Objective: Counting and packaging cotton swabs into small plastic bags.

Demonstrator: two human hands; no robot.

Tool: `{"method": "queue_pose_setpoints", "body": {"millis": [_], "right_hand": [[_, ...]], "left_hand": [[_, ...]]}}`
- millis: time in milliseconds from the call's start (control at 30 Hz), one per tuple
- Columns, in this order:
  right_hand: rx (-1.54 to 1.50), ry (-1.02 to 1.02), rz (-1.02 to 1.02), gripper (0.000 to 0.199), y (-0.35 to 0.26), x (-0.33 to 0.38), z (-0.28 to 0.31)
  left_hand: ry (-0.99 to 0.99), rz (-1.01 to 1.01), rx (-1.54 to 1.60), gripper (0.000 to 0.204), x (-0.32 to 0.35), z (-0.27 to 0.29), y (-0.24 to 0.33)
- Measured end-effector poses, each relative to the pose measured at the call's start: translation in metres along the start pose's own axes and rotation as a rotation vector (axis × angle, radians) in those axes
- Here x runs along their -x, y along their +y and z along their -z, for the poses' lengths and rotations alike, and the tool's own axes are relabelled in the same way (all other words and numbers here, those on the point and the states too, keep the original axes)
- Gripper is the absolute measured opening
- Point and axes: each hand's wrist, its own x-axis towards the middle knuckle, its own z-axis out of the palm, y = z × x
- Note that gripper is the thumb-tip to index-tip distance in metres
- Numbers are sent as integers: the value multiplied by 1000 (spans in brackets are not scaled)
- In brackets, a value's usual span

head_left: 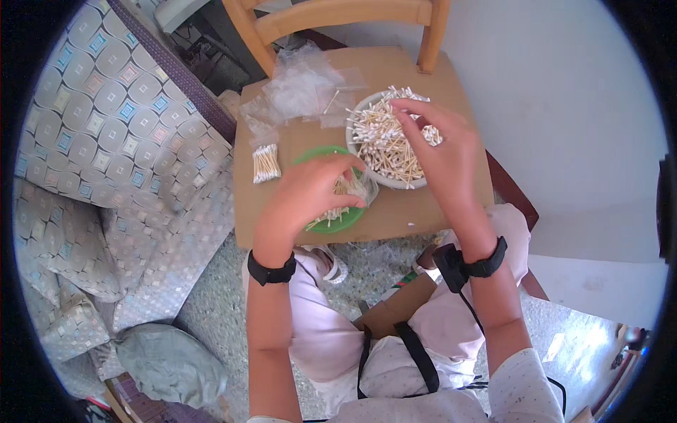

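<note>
A white bowl (355, 116) heaped with wooden-stemmed cotton swabs (384, 144) stands on a wooden chair seat (402, 211). My right hand (441, 151) reaches over the bowl, its fingertips pinching swabs at the top of the heap. My left hand (310, 194) lies over a green plate (338, 222) and grips a small clear plastic bag (356, 189) with swabs in it. Left of the plate lies a filled packet of swabs (266, 163).
Several empty clear plastic bags (300, 88) lie at the back left of the seat. The chair's wooden backrest (338, 14) rises behind. A patterned sofa cover (120, 141) is on the left, a white wall on the right. My knees sit below the seat.
</note>
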Motion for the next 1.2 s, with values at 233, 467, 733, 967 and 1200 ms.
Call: {"method": "queue_pose_setpoints", "body": {"millis": [233,467,733,967,1200], "right_hand": [[49,-340,-46,13,0,8,-8],[-12,-478,-10,10,3,8,-2],[52,-583,210,8,7,12,1],[202,-668,191,8,10,20,-9],[263,-647,290,10,14,38,-29]], "left_hand": [[133,-88,-143,29,1,-14,-12],[80,21,-200,18,-4,-13,-17],[109,85,-160,18,-4,-11,-14],[128,84,-145,18,-3,-13,-18],[117,86,-187,16,-3,-14,-20]]}}
